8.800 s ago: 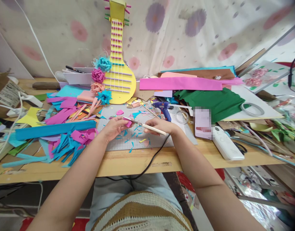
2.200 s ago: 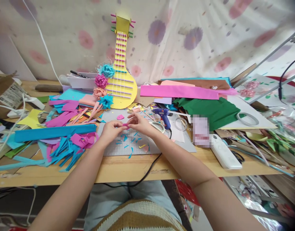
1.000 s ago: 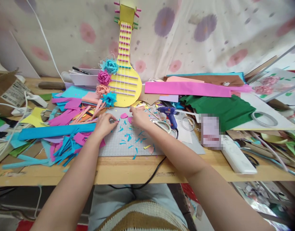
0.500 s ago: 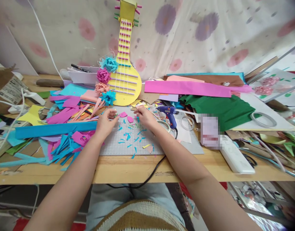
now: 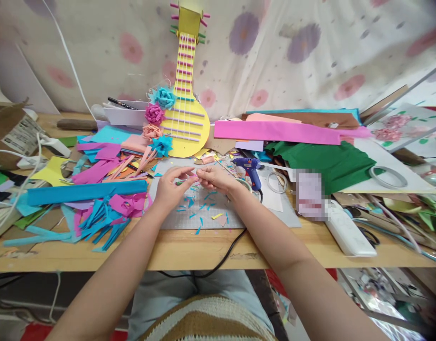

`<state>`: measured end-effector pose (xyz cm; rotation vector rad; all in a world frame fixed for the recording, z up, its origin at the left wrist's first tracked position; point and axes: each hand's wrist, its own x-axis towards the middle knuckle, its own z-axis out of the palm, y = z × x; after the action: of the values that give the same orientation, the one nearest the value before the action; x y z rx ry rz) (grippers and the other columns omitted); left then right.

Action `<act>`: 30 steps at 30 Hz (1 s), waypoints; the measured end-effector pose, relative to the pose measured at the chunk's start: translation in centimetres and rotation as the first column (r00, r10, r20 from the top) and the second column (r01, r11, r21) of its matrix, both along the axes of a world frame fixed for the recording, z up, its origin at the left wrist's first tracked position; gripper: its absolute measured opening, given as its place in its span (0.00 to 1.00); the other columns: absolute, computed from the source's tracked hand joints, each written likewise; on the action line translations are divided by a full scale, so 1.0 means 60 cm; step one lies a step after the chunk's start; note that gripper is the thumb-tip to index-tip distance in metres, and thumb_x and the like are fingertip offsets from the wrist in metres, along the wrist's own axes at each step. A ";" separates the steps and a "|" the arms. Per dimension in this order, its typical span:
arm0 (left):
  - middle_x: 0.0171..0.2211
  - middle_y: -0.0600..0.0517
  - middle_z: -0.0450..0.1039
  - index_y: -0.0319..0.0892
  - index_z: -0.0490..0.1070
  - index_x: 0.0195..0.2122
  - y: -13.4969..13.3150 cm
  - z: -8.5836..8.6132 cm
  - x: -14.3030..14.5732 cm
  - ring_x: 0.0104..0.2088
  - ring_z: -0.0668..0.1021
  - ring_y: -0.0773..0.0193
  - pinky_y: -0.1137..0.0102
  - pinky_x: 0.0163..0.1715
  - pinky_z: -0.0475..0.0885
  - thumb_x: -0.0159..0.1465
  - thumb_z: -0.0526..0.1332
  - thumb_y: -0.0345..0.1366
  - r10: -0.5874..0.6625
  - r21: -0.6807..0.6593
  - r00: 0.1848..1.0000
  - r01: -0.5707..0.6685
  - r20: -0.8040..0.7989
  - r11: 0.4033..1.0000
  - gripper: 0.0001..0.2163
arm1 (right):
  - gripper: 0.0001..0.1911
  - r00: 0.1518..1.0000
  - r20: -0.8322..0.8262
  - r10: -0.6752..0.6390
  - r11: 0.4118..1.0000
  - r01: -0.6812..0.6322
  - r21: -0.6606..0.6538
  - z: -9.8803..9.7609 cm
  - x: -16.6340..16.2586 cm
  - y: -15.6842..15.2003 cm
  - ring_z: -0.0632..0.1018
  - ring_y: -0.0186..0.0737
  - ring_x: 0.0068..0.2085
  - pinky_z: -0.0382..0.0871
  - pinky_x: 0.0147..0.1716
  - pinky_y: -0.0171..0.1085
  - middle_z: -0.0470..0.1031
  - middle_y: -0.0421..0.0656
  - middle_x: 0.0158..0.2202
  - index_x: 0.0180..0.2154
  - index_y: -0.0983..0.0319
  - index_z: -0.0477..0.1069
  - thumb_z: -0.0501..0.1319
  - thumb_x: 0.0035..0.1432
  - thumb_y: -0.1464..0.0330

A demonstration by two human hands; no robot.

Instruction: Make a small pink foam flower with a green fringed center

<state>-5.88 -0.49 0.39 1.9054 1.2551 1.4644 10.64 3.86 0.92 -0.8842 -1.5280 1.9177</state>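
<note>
Over the grey cutting mat point(image 5: 235, 219), my two hands meet at their fingertips. My right hand point(image 5: 216, 179) is closed in a pinch, with a small trace of pink paper petal point(image 5: 197, 175) at its fingertips. My left hand point(image 5: 175, 184) is curled, its thumb and fingers bent toward the same spot; what they grip is mostly hidden. Blue paper snippets point(image 5: 191, 201) lie scattered on the mat below. Behind the hands stands a yellow paper lute point(image 5: 189, 125) with strings and paper flowers point(image 5: 154, 114) along its left side.
A blue glue gun point(image 5: 251, 171) lies right of my hands, its black cord point(image 5: 225, 255) crossing the table edge. Tape rolls point(image 5: 387, 176), green crepe paper point(image 5: 321, 163) and a white power strip point(image 5: 349, 232) lie to the right. Blue paper strips point(image 5: 100, 222) crowd the left.
My hands have come together from either side of two pink petals on the mat. The petals no longer show there; a bit of pink shows between the fingertips.
</note>
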 end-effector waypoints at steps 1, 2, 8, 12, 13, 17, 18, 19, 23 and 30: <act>0.33 0.50 0.75 0.42 0.75 0.37 -0.002 0.000 0.006 0.30 0.75 0.66 0.69 0.34 0.71 0.54 0.63 0.40 -0.015 0.002 0.999 0.015 0.035 1.000 0.11 | 0.25 1.000 -0.001 0.012 1.000 -0.012 -0.008 0.000 -0.001 -0.001 0.54 0.21 0.12 0.41 0.11 0.26 0.56 0.30 0.13 0.22 0.63 0.61 0.64 0.40 0.49; 0.32 0.50 0.76 0.42 0.76 0.36 -0.003 -0.001 0.010 0.30 0.75 0.66 0.69 0.34 0.71 0.54 0.63 0.40 -0.021 0.003 0.998 0.021 0.059 1.000 0.10 | 0.25 1.000 0.001 0.019 1.000 -0.019 -0.013 -0.001 -0.002 -0.002 0.54 0.21 0.12 0.41 0.10 0.26 0.55 0.29 0.13 0.22 0.63 0.61 0.64 0.41 0.49; 0.32 0.50 0.78 0.43 0.78 0.33 -0.002 -0.005 0.005 0.33 0.78 0.65 0.70 0.36 0.73 0.56 0.61 0.37 -0.030 0.018 0.998 0.029 0.054 0.999 0.07 | 0.24 0.999 -0.001 0.044 0.998 -0.044 -0.045 -0.007 -0.001 0.001 0.55 0.21 0.12 0.42 0.10 0.24 0.57 0.30 0.13 0.23 0.64 0.61 0.65 0.41 0.51; 0.31 0.50 0.78 0.43 0.78 0.32 -0.006 -0.004 0.004 0.31 0.78 0.65 0.70 0.33 0.74 0.55 0.62 0.38 -0.013 -0.025 0.997 0.015 0.072 1.000 0.08 | 0.23 0.999 0.004 0.044 0.997 -0.044 -0.058 -0.007 -0.001 0.000 0.56 0.21 0.12 0.43 0.10 0.24 0.58 0.30 0.12 0.23 0.64 0.62 0.66 0.40 0.52; 0.31 0.50 0.78 0.42 0.78 0.31 -0.007 -0.004 0.005 0.31 0.78 0.64 0.70 0.33 0.74 0.54 0.62 0.38 -0.005 -0.043 0.996 0.009 0.090 0.999 0.08 | 0.24 0.999 0.008 0.044 0.997 -0.044 -0.058 -0.006 -0.001 -0.002 0.56 0.21 0.12 0.43 0.10 0.24 0.58 0.30 0.12 0.23 0.64 0.62 0.66 0.40 0.52; 0.29 0.50 0.78 0.41 0.77 0.28 -0.009 -0.005 0.010 0.30 0.78 0.63 0.69 0.32 0.74 0.52 0.62 0.40 0.000 -0.144 0.981 0.028 0.193 0.989 0.08 | 0.24 0.997 0.030 0.074 0.996 -0.073 -0.049 0.001 -0.001 -0.006 0.57 0.21 0.12 0.44 0.10 0.24 0.59 0.30 0.13 0.22 0.64 0.63 0.67 0.37 0.51; 0.29 0.50 0.78 0.41 0.77 0.27 -0.009 -0.005 0.011 0.30 0.78 0.63 0.69 0.32 0.74 0.51 0.63 0.41 -0.004 -0.165 0.977 0.040 0.212 0.985 0.09 | 0.24 0.996 0.038 0.081 0.996 -0.079 -0.048 0.002 -0.001 -0.007 0.58 0.21 0.12 0.44 0.10 0.24 0.60 0.31 0.13 0.22 0.64 0.63 0.67 0.36 0.52; 0.29 0.50 0.77 0.41 0.76 0.27 -0.010 -0.005 0.012 0.29 0.78 0.63 0.68 0.31 0.74 0.51 0.63 0.41 -0.006 -0.177 0.975 0.047 0.224 0.983 0.09 | 0.24 0.995 0.046 0.083 0.996 -0.080 -0.046 0.003 0.000 -0.007 0.58 0.21 0.12 0.44 0.10 0.24 0.60 0.31 0.13 0.22 0.64 0.63 0.67 0.36 0.52; 0.28 0.50 0.77 0.40 0.75 0.27 -0.010 -0.004 0.014 0.29 0.77 0.64 0.70 0.30 0.74 0.51 0.62 0.41 -0.002 -0.189 0.972 0.048 0.234 0.981 0.09 | 0.24 0.993 0.073 0.097 0.995 -0.095 -0.034 0.002 0.002 -0.006 0.58 0.21 0.12 0.45 0.10 0.24 0.60 0.31 0.13 0.22 0.64 0.62 0.67 0.37 0.51; 0.24 0.55 0.70 0.41 0.70 0.27 -0.002 0.002 0.008 0.22 0.73 0.69 0.73 0.24 0.70 0.53 0.59 0.39 0.065 -0.256 0.964 0.003 0.257 0.967 0.07 | 0.22 0.976 0.174 0.129 0.980 -0.152 0.126 0.009 0.001 -0.005 0.58 0.23 0.15 0.48 0.14 0.27 0.61 0.32 0.16 0.21 0.63 0.60 0.64 0.42 0.52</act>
<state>-5.37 -0.61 0.49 1.4775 1.2807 1.4383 10.71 3.57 1.46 -0.9141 -1.8428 1.8460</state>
